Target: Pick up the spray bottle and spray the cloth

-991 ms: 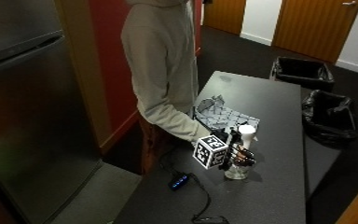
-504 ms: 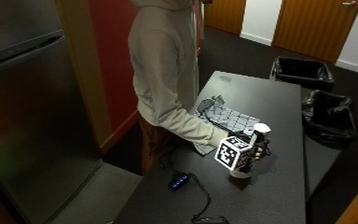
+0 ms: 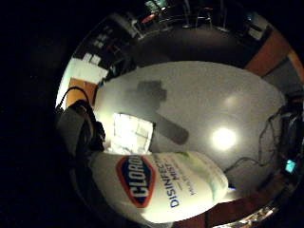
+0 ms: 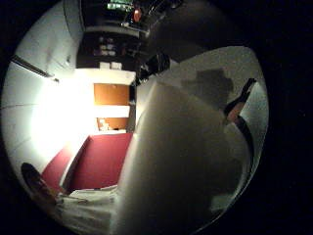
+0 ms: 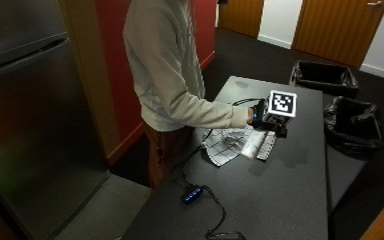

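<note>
Gloved right hand [image 5: 264,118] wrapped round spray bottle [image 5: 253,145], lifted off table [image 5: 292,190] — bottle hangs tilted over cloth [image 5: 224,142], cloth at its nine o'clock, likely lining nozzle for spraying.

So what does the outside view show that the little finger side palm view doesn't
Only the outside view shows the person standing at the table's edge, the gloved right hand gripping the spray bottle lifted above the checked cloth, plus two black bins beyond the table. Only the little finger side palm view shows the bottle's label, reading Clorox disinfecting mist. Both share the grey table, the bottle and the cloth lying on the tabletop.
</note>
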### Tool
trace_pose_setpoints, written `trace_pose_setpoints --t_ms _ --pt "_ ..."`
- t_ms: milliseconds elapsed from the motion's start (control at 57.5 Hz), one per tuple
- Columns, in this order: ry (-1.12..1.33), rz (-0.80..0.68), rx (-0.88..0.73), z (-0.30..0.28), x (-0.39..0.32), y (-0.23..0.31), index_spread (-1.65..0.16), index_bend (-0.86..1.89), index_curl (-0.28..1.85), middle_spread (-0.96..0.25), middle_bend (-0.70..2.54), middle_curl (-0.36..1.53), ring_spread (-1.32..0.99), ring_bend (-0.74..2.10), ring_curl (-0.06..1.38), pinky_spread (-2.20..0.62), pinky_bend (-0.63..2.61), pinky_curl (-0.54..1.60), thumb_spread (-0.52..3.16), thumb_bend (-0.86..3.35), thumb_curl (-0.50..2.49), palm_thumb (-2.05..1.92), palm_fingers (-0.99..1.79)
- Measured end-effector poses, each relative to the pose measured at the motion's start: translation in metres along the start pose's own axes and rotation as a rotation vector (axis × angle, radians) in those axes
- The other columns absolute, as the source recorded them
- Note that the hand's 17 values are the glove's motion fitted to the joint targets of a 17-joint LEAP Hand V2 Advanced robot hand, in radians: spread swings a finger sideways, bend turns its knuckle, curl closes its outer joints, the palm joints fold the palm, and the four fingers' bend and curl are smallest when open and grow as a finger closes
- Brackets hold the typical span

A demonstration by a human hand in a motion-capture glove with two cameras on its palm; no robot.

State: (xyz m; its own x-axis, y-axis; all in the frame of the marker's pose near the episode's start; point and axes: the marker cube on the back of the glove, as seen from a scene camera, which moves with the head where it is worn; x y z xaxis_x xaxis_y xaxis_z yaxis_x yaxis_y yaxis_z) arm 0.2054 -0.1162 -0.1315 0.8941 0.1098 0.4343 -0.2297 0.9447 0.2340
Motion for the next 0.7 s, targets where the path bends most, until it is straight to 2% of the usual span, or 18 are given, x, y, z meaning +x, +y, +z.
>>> trace_pose_setpoints --t_ms 209,400,696 --pt "0.364 -0.102 -0.243 0.002 -0.07 0.031 -0.2 0.39 0.52 -0.15 0.56 0.5 -0.19 0.66 0.47 -0.25 0.33 0.39 0.08 -0.03 0.71 0.99 1.39" --pt "0.676 -0.101 -0.37 0.038 -0.108 0.055 -0.2 0.39 0.53 -0.15 0.57 0.5 -0.19 0.66 0.47 -0.25 0.34 0.39 0.07 -0.03 0.73 0.99 1.39" --pt "0.792 -0.01 -0.448 0.11 -0.111 0.079 -0.2 0.39 0.53 -0.15 0.57 0.5 -0.19 0.66 0.46 -0.26 0.35 0.39 0.08 -0.04 0.74 0.98 1.39"
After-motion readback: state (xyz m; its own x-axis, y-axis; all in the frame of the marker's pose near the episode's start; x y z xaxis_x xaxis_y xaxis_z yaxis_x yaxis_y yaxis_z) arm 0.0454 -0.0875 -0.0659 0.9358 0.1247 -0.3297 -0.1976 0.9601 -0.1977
